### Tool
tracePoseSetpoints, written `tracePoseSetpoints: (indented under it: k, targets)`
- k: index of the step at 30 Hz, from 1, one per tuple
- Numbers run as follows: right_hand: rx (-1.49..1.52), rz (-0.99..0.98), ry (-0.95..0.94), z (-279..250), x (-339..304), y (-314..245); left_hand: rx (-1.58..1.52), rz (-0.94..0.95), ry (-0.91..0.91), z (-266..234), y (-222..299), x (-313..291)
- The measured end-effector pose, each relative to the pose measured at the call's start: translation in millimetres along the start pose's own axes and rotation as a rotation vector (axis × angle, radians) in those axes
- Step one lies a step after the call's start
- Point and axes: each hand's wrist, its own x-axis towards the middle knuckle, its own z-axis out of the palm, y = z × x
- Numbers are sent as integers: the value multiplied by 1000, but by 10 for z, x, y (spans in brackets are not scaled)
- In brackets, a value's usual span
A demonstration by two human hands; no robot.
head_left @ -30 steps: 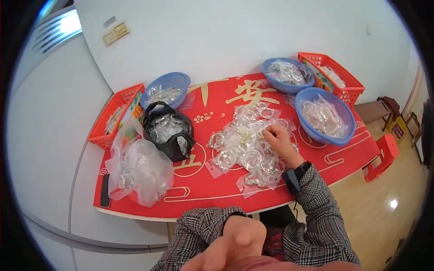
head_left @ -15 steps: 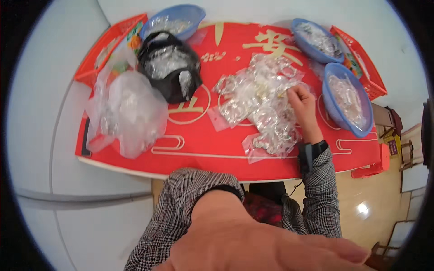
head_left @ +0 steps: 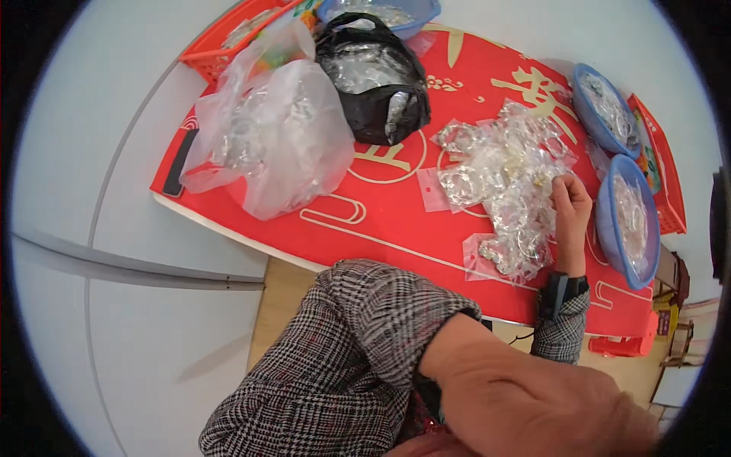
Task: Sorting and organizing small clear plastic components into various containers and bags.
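Observation:
On the red table lies a loose pile of small clear plastic packets with shiny, silvery pieces inside. My right hand is at the pile's right edge, with thumb and forefinger pinched together. Whatever is between those fingertips is too small to make out. A dark band sits on that wrist. My left hand looms large and close at the lower right, away from the table. It is bent at the wrist and its fingers are blurred or hidden.
Left of the pile stand a black plastic bag and a bulging translucent white bag. Blue basins hold more packets. Red baskets flank the table; a red stool stands below right.
The whole view has turned, so the table sits tilted and further right. My left hand has shifted right, close to the camera. My right hand stays pinched at the pile.

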Motion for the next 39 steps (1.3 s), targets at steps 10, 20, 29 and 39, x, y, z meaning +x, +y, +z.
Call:
tracePoseSetpoints:
  k: [10,20,29,39]
  targets:
    - [-13,-56,50,-13,11,-11,-87,-68,-88,-35,-42,1]
    - [-67,-182,73,-12,23,34,28,-160,-52,103,22,156]
    - [-7,-87,80,-31,2,-88,187,-285,27,96,66,218]
    - [79,-65,27,-17,3,-54,582,-161,114,-140,51,3]
